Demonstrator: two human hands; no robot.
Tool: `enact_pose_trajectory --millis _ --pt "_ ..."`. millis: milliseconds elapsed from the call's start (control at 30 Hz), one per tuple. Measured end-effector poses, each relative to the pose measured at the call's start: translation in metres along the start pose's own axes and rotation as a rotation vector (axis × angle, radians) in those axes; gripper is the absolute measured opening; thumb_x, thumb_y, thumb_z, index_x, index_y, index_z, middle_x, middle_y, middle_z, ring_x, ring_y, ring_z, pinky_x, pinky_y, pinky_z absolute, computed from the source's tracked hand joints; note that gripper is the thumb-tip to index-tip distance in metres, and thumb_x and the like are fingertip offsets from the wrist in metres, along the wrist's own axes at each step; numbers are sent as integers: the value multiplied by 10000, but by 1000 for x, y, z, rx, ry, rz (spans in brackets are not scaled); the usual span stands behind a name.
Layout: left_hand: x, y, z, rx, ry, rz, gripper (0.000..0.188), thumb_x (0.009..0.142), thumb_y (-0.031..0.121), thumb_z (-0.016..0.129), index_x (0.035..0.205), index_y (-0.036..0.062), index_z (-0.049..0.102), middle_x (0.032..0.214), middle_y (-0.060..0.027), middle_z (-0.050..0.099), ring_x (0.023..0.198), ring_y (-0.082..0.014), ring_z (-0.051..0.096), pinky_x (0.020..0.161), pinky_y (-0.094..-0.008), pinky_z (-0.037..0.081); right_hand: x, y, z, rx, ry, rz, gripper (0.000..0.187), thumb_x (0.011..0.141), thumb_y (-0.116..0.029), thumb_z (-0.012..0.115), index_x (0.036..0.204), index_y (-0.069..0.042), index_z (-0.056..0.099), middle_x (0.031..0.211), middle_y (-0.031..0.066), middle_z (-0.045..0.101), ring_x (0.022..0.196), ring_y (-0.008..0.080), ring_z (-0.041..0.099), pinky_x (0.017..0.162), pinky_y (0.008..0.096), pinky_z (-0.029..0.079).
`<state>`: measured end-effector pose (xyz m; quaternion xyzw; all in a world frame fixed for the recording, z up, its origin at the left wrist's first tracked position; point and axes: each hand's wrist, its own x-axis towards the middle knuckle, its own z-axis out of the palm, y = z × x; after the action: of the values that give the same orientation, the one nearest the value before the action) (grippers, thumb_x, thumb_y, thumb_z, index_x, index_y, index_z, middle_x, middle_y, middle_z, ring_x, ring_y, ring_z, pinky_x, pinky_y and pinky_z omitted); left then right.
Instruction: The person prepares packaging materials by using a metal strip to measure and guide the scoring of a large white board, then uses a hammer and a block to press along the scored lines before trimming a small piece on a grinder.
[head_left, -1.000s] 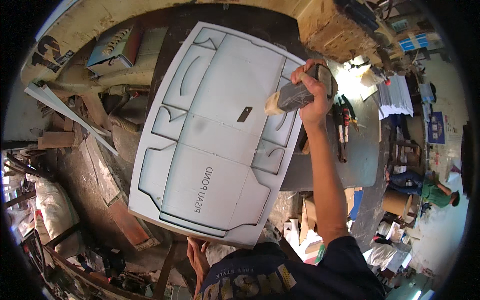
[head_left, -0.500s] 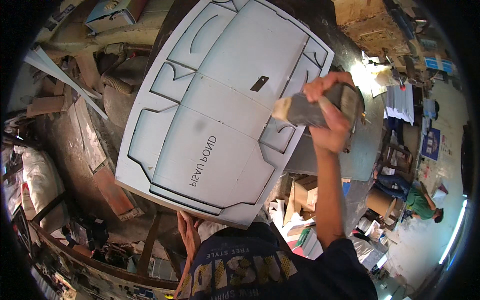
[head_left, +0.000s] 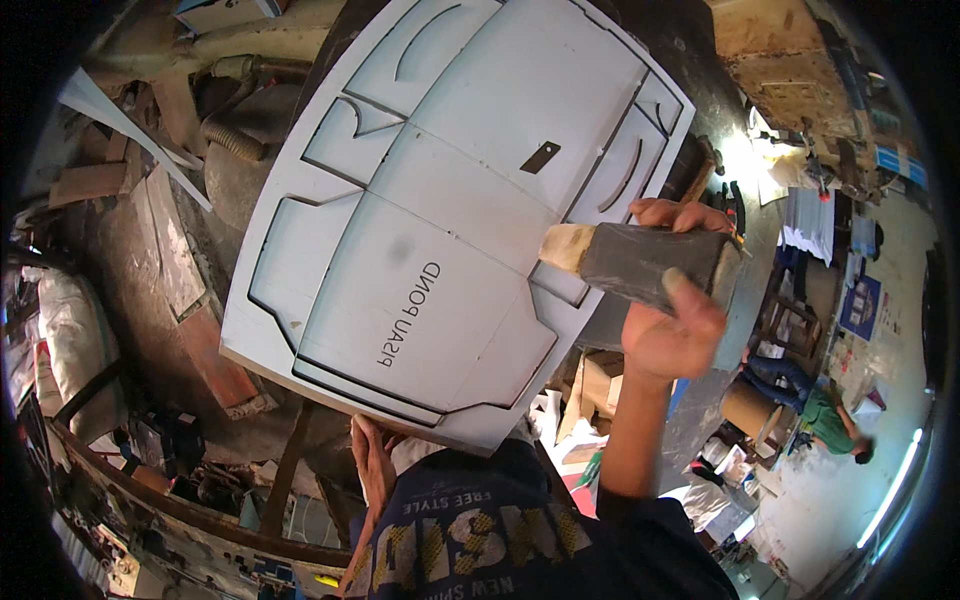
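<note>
A large white die board [head_left: 470, 215], with dark steel blades set in its outlines, lies tilted before me. My left hand [head_left: 372, 462] grips its near edge at the lower left, the fingers partly hidden by the rim. Over the board's right edge, my right hand [head_left: 675, 325] is closed around a wooden block [head_left: 645, 262] wrapped in a dark grey sheet. Its pale wood end points left over the board. The thumb lies on the near side of the block and the fingers curl over its far side. On the board rests a small dark metal plate [head_left: 540, 157] with a hole.
Beneath the board is a dark work table [head_left: 690, 60]. A ribbed hose [head_left: 235, 140] and wood planks [head_left: 215, 365] lie to the left. Cardboard boxes [head_left: 600, 385] stand at the near right. Farther right is another person in a green shirt [head_left: 830, 418].
My right hand has turned and come slightly down and right with the block, showing more of its wrapped face. The board appears shifted slightly in view; my left hand keeps its place at the edge.
</note>
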<state>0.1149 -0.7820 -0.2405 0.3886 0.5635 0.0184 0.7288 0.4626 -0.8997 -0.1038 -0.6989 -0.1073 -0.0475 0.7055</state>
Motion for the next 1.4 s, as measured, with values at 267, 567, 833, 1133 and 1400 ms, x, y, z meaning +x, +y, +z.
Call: enact_pose_trajectory --millis 267,567,833,1133,1400 --pt "-1 -3 1 -23 0 33 750 993 547 530 1534 77 309 1405 -195 485 1173 -330 604 913 -485 561 67 -86 -77 84 -43 -393 896 743 -627 585 1305 48 412 1156 255 490 1053 354 574 947 465 483" --pt "-10 -11 19 -222 170 -177 871 947 683 485 1545 92 258 1477 -203 356 1311 -391 434 1067 -591 373 95 12 -45 63 -174 -204 372 738 -258 566 1010 -14 495 851 113 491 792 227 471 809 402 416" --pt "-18 -28 32 -300 114 -413 1067 831 856 416 1573 119 206 1578 -186 249 1418 -412 298 1120 -624 311 111 48 -19 81 111 -207 315 774 -194 551 1036 -26 507 843 91 489 771 211 459 793 389 419" --pt "1 40 -23 145 371 -53 697 947 760 375 654 135 464 598 1 404 560 -158 396 539 -344 340 120 -54 -62 -25 -167 -399 355 750 -189 551 1059 -18 508 898 102 518 855 207 517 867 398 432" --pt "23 56 -105 199 420 1 628 933 726 479 1029 112 569 765 18 514 667 -105 527 577 -268 442 123 17 -50 -164 173 -382 250 805 -190 560 1009 -52 517 964 93 557 915 177 552 936 373 444"
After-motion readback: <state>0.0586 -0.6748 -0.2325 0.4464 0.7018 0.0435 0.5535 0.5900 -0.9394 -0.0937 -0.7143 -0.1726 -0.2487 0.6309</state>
